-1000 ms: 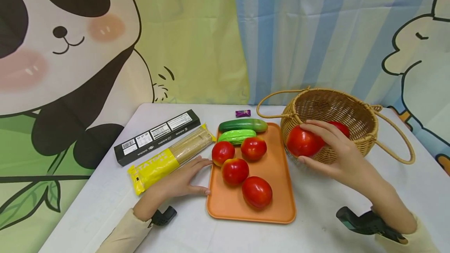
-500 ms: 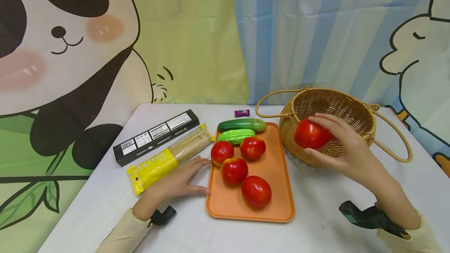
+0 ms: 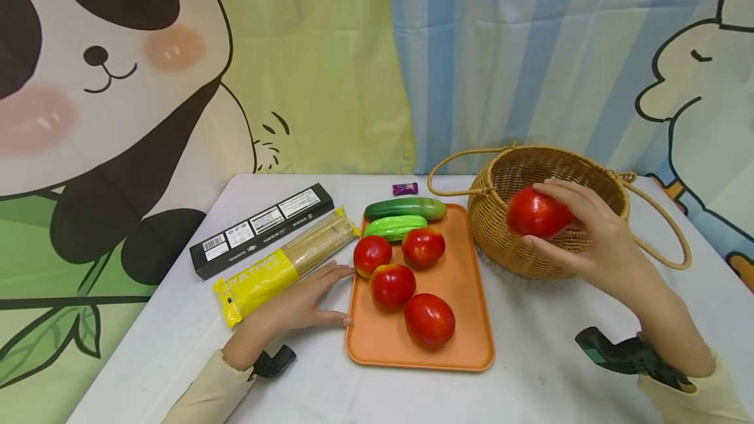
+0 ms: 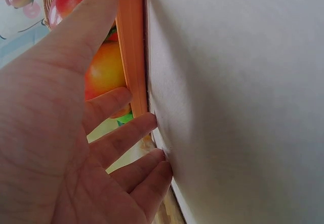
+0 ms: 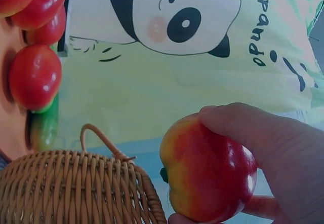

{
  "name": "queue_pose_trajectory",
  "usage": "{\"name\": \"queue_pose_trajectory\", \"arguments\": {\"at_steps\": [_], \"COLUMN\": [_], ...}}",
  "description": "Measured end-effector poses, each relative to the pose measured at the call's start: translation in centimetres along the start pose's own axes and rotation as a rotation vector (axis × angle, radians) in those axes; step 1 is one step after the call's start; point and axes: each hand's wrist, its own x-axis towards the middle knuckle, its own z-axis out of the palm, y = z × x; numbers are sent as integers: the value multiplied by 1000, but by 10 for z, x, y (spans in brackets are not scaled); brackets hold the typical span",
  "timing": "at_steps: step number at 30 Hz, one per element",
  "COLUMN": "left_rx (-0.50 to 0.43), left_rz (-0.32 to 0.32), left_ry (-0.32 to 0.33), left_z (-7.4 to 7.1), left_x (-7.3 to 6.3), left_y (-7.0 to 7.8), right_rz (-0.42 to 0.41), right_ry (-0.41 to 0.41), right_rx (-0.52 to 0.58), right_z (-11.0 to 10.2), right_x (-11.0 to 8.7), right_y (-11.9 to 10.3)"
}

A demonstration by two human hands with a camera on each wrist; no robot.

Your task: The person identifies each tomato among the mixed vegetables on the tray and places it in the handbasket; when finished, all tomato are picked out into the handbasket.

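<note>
My right hand (image 3: 601, 250) grips a red apple (image 3: 537, 212) in front of the basket's near rim. In the right wrist view that apple (image 5: 207, 171) shows a yellow end with a dark stem, and the thumb lies over its top. The wicker basket (image 3: 506, 247) stands behind it; the hand and apple cover part of its inside. My left hand (image 3: 297, 303) lies at the left edge of the orange tray (image 3: 465, 345), fingers spread, fingertips and thumb right at the rim. On the tray sit several red fruits (image 3: 429, 321), a dark green cucumber (image 3: 406, 208) and a light green ridged vegetable (image 3: 396, 228).
Left of the tray lie a yellow pack of noodles (image 3: 265, 283) and a long black box (image 3: 265, 228). A small purple wrapped sweet (image 3: 405, 189) is behind the tray. Printed curtains (image 3: 330, 84) close off the back of the white table (image 3: 530, 378).
My right hand has drawn the apple rightward and slightly up across the basket's front. The red fruit seen in the basket behind that hand is out of sight now. The left hand stays put.
</note>
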Motion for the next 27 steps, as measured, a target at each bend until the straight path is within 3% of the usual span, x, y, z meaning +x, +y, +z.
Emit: {"name": "queue_pose_trajectory", "arguments": {"at_steps": [8, 19, 27], "left_rx": [7, 6, 10], "left_rz": [9, 14, 12], "left_ry": [2, 3, 6], "left_z": [0, 1, 0], "left_x": [0, 0, 0], "left_y": [0, -1, -1], "right_rz": [21, 137, 190], "right_ry": [25, 33, -7], "right_rx": [-7, 31, 2], "right_z": [-4, -3, 0], "right_x": [2, 3, 3], "right_y": [14, 29, 38]}}
